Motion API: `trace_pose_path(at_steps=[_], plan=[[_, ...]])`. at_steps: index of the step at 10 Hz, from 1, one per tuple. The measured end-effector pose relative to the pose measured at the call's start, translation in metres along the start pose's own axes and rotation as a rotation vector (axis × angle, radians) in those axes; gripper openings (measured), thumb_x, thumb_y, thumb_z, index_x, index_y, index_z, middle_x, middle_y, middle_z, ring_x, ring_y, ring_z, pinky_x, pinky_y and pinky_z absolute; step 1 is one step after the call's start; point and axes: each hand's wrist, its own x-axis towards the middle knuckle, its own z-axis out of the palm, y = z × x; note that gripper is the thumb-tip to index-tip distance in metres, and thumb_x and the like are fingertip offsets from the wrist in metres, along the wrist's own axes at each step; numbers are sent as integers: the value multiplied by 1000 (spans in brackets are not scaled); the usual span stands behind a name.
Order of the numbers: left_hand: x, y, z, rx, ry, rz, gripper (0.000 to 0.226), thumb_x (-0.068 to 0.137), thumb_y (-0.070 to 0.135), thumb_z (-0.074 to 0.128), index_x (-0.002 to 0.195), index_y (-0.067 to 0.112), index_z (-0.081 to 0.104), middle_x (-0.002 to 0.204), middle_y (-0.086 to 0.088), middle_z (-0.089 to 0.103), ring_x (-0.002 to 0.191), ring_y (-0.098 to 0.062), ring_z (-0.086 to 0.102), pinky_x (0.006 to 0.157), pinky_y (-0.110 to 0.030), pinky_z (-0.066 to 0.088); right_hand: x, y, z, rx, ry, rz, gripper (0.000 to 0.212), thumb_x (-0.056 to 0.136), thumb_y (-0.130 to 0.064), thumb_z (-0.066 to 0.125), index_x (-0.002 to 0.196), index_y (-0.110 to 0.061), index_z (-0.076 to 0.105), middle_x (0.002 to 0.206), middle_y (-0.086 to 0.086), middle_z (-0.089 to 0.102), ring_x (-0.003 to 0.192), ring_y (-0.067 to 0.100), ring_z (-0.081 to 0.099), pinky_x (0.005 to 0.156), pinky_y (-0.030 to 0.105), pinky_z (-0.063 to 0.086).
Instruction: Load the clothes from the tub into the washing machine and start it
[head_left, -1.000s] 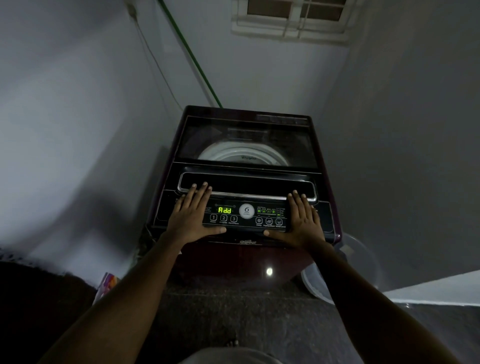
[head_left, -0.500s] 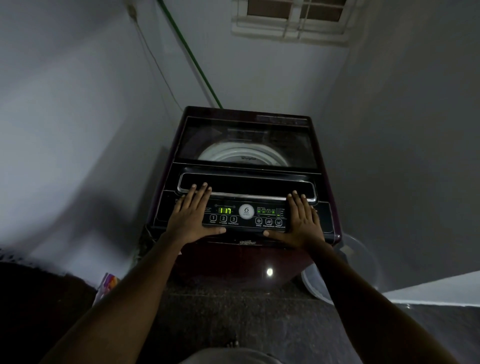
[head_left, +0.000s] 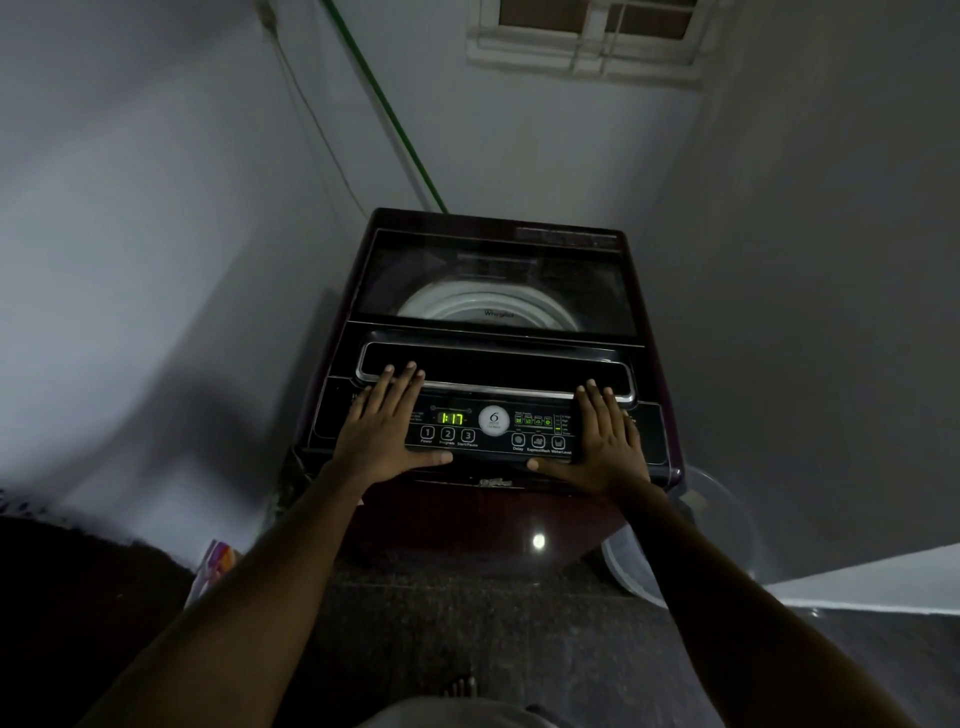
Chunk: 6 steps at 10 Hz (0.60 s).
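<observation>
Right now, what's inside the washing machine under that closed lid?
Through the glass lid of the washing machine only the white drum rim shows. No clothes are visible; the drum's depth is dark and hidden. Left hand and right hand rest flat beside the display reading 1:17.

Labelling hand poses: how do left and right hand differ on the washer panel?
The left hand lies beside the green 1:17 display and numbered buttons; the right hand lies past the Water Level button. The left thumb points right, the right thumb left. Both rest flat and open on the dark maroon top-load washing machine, holding nothing.
</observation>
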Motion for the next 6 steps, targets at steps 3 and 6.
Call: trace_pose_path(at_steps=[3, 6], plan=[[-1, 4, -8, -40, -1, -6, 128, 60, 94, 43, 154, 25, -10, 160, 9, -22, 147, -15, -22, 119, -49, 0, 0, -3, -4, 28, -8, 3, 136, 51, -98, 41, 152, -17, 0, 161, -2, -8, 146, 14, -16, 120, 45, -1], [10, 43, -61, -26, 268, 11, 77, 91, 65, 43, 148, 14, 32, 145, -10, 47, 125, -30, 52, 99, -42, 44, 16, -32, -56, 142, 148, 15, 89, 86, -76, 26, 151, -16, 14, 161, 4, 11, 148, 17, 3, 120, 41, 9]])
